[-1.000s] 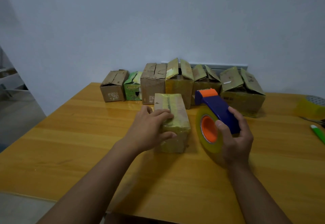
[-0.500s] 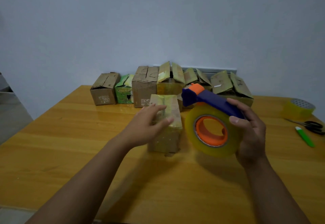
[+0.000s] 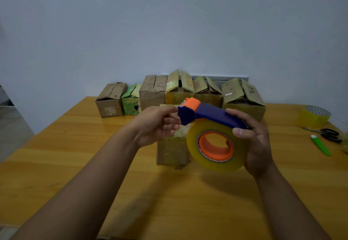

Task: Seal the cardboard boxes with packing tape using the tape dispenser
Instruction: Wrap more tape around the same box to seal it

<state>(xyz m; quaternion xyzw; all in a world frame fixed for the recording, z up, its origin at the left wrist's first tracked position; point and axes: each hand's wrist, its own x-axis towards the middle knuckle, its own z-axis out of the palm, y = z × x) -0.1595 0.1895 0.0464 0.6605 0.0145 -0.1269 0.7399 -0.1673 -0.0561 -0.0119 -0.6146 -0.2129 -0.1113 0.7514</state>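
step: my right hand (image 3: 258, 141) grips tape dispenser (image 3: 212, 119), left hand (image 3: 160, 124) fingers curled at its head, pinch unclear | next: pull tape end onto box (image 3: 172, 151)

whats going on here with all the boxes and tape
A person is taping cardboard boxes at a wooden table. The right hand grips a blue and orange tape dispenser above a small box, while the left hand reaches to its front end. More boxes line the wall, several with flaps up.
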